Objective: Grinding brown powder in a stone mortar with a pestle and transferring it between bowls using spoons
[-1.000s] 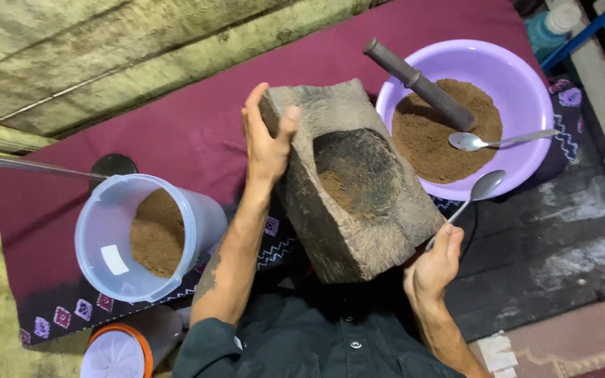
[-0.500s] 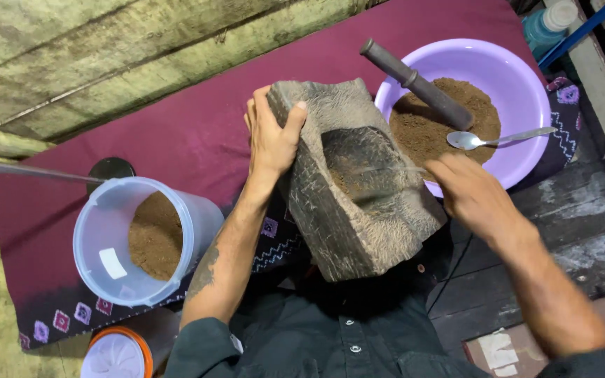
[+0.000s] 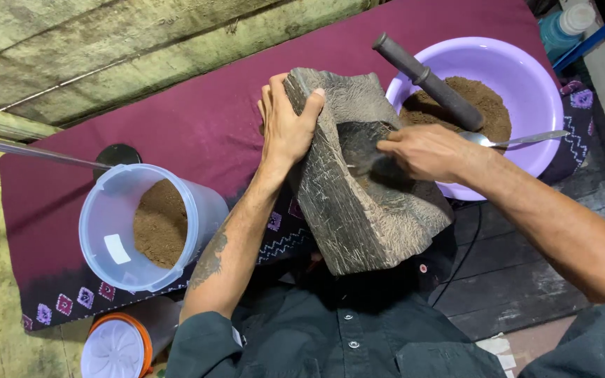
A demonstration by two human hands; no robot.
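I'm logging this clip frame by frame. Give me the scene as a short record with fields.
Left hand: grips the top edge of the tilted dark carved wooden mortar block
Right hand: reaches into the block's hollow, holding a thin utensil, blurred
Lilac plastic basin: holds brown powder, a dark pestle and a metal spoon
Clear plastic tub: brown powder inside
Surface: maroon patterned cloth

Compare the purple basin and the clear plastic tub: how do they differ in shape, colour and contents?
The purple basin is wide, shallow and opaque; the clear plastic tub is taller, narrower and see-through. The purple basin holds a dark pestle and a spoon; the clear plastic tub holds no tool. Both contain brown powder and sit on the maroon cloth.
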